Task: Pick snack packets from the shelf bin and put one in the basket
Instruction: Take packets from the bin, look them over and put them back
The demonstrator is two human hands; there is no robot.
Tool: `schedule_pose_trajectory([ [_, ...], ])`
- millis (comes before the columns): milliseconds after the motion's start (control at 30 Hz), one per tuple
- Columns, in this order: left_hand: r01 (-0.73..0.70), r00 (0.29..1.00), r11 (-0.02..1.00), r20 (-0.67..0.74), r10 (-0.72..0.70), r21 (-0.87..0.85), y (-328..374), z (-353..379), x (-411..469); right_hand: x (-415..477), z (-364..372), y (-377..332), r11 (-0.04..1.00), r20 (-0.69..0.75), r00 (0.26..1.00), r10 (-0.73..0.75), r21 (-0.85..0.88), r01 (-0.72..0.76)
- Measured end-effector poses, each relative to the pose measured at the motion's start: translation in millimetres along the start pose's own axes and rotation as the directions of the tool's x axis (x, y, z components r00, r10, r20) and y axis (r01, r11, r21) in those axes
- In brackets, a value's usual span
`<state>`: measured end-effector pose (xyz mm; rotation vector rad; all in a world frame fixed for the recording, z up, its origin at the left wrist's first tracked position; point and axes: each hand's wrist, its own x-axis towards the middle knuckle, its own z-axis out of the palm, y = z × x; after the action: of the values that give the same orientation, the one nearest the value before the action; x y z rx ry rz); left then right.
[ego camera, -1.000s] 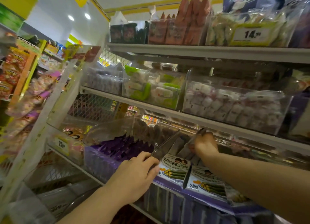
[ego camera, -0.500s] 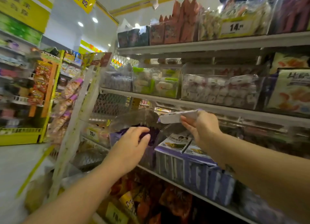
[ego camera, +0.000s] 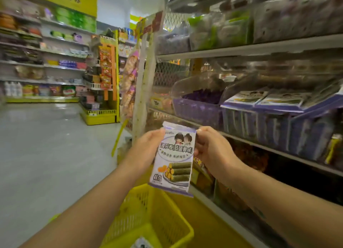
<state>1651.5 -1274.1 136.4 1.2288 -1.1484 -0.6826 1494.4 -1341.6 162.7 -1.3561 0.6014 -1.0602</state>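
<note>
A purple-and-white seaweed roll snack packet (ego camera: 174, 158) hangs upright in front of me, above the yellow basket (ego camera: 148, 210). My left hand (ego camera: 148, 147) pinches its upper left edge and my right hand (ego camera: 209, 147) pinches its upper right edge. The clear shelf bin (ego camera: 278, 101) with more of the same packets sits on the shelf to the upper right, apart from both hands. A small dark packet lies at the basket's bottom.
Shelving with snack bins and bags runs along the right side. A second clear bin (ego camera: 196, 99) of purple packets stands left of the first. An open aisle floor (ego camera: 46, 154) stretches to the left, with more shelves at the far end.
My right hand has pulled a packet out of the bin and brought it down over the basket. My left hand left the bin lid and now holds the packet too. The view turned left.
</note>
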Motion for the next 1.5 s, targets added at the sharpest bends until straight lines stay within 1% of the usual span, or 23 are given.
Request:
schedule_pose_trajectory([
  [67, 0.076, 0.997, 0.996, -0.013, -0.076, -0.036, -20.8, -1.2, -13.3, -1.8, 6.5, 27.5, 0.999, 0.032, 0.999, 0.043, -0.003, -0.043],
  [100, 0.090, 0.996, 0.995, -0.025, -0.091, -0.048, -30.4, -0.9, -18.3, -2.8, 10.7, 39.1, 0.998, 0.037, 0.998, 0.059, -0.016, -0.058],
  [267, 0.098, 0.989, 0.987, -0.098, -0.111, -0.130, -64.2, 0.2, -28.3, -1.7, 22.0, 76.8, 0.997, 0.016, 0.997, 0.077, -0.022, -0.077],
  [367, 0.098, 0.979, 0.972, -0.152, -0.133, -0.214, -78.7, 1.0, -25.8, 0.4, 25.1, 95.0, 0.992, 0.073, 0.990, 0.119, -0.045, -0.116],
  [433, 0.109, 0.977, 0.964, -0.153, -0.149, -0.243, -85.7, 2.0, -22.1, -0.7, 28.0, 107.3, 0.989, 0.115, 0.983, 0.144, -0.009, -0.144],
  [533, 0.155, 0.968, 0.949, -0.151, -0.202, -0.275, -93.2, 0.4, -17.0, 3.9, 30.2, 122.9, 0.974, 0.127, 0.972, 0.198, 0.089, -0.210],
  [667, 0.212, 0.947, 0.895, -0.142, -0.287, -0.393, -102.7, -3.6, -11.5, 14.2, 34.1, 132.9, 0.940, 0.175, 0.951, 0.254, 0.189, -0.285],
  [767, 0.251, 0.933, 0.854, -0.121, -0.340, -0.456, -108.2, -5.5, -10.2, 18.3, 35.0, 138.2, 0.909, 0.190, 0.932, 0.309, 0.230, -0.349],
  [900, 0.259, 0.935, 0.855, -0.107, -0.339, -0.449, -115.5, -5.8, -9.5, 22.3, 32.1, 141.3, 0.877, 0.235, 0.912, 0.337, 0.273, -0.395],
  [1033, 0.241, 0.952, 0.860, -0.062, -0.299, -0.450, -113.3, -6.6, -8.7, 22.5, 25.3, 139.6, 0.867, 0.300, 0.905, 0.302, 0.309, -0.392],
  [1167, 0.235, 0.962, 0.859, -0.018, -0.272, -0.454, -109.0, -7.1, -8.7, 21.0, 17.9, 136.8, 0.866, 0.310, 0.913, 0.265, 0.341, -0.367],
  [1267, 0.257, 0.958, 0.842, 0.009, -0.287, -0.474, -104.7, -6.3, -9.1, 20.0, 12.2, 131.5, 0.886, 0.314, 0.916, 0.252, 0.306, -0.348],
  [1433, 0.319, 0.941, 0.822, 0.053, -0.335, -0.472, -98.3, -8.2, -10.9, 20.7, 2.3, 129.1, 0.937, 0.302, 0.909, 0.285, 0.110, -0.331],
  [1500, 0.332, 0.931, 0.797, 0.038, -0.364, -0.504, -97.4, -8.5, -11.9, 20.2, -3.8, 127.0, 0.945, 0.338, 0.890, 0.306, 0.006, -0.327],
])
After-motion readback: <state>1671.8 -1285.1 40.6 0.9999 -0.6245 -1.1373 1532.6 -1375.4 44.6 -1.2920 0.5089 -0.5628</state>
